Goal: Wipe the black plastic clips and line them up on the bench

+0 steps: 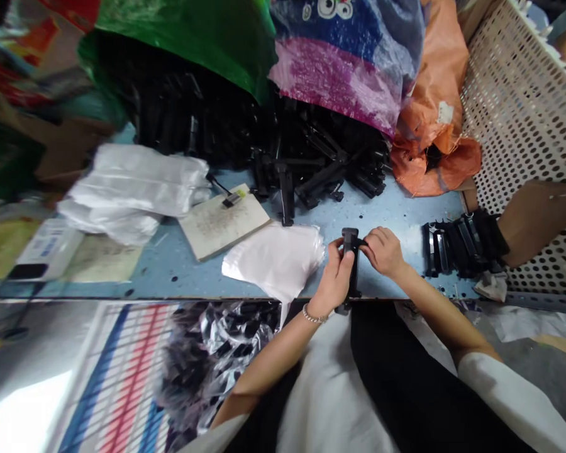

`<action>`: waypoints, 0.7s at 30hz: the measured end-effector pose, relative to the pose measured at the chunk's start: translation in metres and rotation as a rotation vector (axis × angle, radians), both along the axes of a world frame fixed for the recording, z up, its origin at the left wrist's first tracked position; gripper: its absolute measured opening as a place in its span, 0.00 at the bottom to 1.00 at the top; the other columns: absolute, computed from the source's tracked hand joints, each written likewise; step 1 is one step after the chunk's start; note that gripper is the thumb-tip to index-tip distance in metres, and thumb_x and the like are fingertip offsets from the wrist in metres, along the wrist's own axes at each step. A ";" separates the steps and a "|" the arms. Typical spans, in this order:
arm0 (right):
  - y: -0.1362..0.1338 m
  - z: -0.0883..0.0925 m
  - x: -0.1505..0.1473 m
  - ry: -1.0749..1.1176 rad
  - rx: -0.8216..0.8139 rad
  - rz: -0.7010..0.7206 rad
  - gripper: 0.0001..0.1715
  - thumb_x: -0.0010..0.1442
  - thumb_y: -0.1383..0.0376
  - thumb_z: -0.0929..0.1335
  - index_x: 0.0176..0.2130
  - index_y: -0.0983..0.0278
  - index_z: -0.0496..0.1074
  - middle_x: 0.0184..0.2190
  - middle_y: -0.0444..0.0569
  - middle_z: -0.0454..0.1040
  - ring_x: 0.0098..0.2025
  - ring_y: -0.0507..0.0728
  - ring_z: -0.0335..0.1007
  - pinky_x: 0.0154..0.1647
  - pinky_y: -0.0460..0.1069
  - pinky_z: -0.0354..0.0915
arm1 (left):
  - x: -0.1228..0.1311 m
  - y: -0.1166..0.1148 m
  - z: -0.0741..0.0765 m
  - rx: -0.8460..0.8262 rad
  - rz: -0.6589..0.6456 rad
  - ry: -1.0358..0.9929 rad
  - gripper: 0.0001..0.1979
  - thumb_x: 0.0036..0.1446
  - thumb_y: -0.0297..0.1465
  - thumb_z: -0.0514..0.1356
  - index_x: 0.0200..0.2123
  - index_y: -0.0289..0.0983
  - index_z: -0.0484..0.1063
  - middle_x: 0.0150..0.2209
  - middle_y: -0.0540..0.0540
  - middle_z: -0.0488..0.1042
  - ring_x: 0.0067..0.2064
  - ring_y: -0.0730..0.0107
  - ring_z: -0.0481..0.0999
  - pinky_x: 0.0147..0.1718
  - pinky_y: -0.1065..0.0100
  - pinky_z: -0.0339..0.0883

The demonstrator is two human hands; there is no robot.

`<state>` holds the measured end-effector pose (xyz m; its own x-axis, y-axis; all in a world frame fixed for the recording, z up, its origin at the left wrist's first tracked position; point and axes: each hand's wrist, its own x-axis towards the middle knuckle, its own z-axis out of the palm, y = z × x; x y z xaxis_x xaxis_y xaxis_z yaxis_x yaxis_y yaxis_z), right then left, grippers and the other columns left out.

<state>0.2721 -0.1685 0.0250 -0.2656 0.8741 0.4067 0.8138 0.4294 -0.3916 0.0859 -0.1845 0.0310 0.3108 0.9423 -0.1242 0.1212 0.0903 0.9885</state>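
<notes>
Black plastic fills most of what I see from the head camera. Both of my hands are on one long black piece (350,246), which stands roughly upright at the near edge of the blue table (396,211), its lower end reaching the table's rim. My left hand (336,280) is wrapped around its middle with the fingers closed on it. My right hand (383,251) grips its upper end from the other side, fingertips pinched on the head of the piece. A bracelet (314,316) sits on my left wrist.

Just beside my left hand lies a stack of white bags (276,257), touching the table edge. Behind it rests a pale board (222,221) with a small clip (231,199) on it, and further left another heap of white bags (132,182). A big pile of black parts (311,160) spreads across the far side of the table, under a green sack (193,31) and a blue and pink sack (344,69). An orange sack (429,126) slumps to the right of them. Near my right hand a row of black parts (457,244) is lined up against a white perforated basket (523,107). Below the table edge, to my left, a clear bag (217,346) holds more black parts.
</notes>
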 end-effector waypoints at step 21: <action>0.174 0.017 -0.032 -0.110 0.050 0.032 0.23 0.70 0.70 0.58 0.59 0.62 0.69 0.55 0.55 0.71 0.63 0.64 0.57 0.67 0.67 0.49 | 0.058 0.011 -0.074 0.185 0.056 0.112 0.14 0.61 0.35 0.61 0.48 0.37 0.76 0.48 0.35 0.73 0.56 0.40 0.70 0.60 0.41 0.57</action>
<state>0.2405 0.0059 0.0416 -0.3384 0.8438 0.4166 0.8360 0.4728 -0.2784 0.1440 -0.1737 -0.0429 0.2510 0.9678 0.0213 0.2315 -0.0814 0.9694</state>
